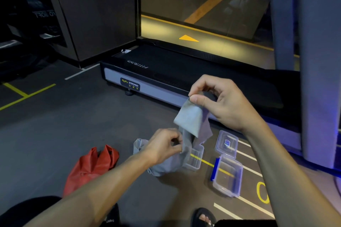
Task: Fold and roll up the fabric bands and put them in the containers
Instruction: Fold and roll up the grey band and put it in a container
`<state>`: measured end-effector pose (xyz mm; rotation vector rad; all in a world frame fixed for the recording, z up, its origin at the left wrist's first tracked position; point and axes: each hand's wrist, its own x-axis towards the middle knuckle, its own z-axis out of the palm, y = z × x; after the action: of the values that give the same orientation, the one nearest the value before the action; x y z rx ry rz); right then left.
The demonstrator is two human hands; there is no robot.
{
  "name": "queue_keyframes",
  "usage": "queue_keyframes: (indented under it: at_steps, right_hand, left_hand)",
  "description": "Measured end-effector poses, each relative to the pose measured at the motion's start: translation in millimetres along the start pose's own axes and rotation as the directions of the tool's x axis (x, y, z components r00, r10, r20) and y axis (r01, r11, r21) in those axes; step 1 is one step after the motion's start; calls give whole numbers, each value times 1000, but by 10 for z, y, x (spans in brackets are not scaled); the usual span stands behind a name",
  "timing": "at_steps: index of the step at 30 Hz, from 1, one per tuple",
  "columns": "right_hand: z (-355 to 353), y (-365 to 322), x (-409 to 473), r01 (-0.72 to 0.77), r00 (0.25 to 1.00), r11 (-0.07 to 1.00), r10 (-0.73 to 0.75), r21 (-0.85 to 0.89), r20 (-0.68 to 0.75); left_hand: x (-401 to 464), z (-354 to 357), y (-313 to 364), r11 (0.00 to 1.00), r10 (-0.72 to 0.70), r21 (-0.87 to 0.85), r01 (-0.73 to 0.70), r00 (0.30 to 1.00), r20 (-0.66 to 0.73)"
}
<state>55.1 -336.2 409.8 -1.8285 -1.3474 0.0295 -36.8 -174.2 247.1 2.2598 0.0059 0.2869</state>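
My right hand [219,100] pinches top of grey band [188,120]; left hand [164,145] pinches it lower, above floor. Folding barely begun. Red band [92,167] untouched on floor. Both containers [228,176] empty.

Dim, slightly soft view — perhaps lit overhead — edges bowed by wide-angle lens.
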Motion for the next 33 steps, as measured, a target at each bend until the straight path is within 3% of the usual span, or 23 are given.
queue_keyframes:
  at_steps: [8,15,17,21,26,33]
  right_hand:
    - [-18,57,5,-16,1000,997,16,81,4]
    - [-40,94,-7,-29,999,988,31,148,-15]
    - [-51,99,-11,-31,999,987,34,161,-14]
    - [-73,118,-23,-38,999,983,44,180,-28]
    - [-83,165,-39,-47,998,979,56,199,-37]
    - [-124,250,-64,-60,994,977,78,207,-79]
  left_hand:
    - [76,94,-36,1000,7,-18,-4,983,183]
    - [111,4,-214,975,-145,164,147,989,-27]
    - [111,-2,-212,985,-134,109,135,991,-15]
    - [99,0,-261,963,-94,-235,134,980,177]
    - [99,10,-194,924,-85,-323,204,934,348]
    - [67,30,-207,818,-199,-443,366,904,380]
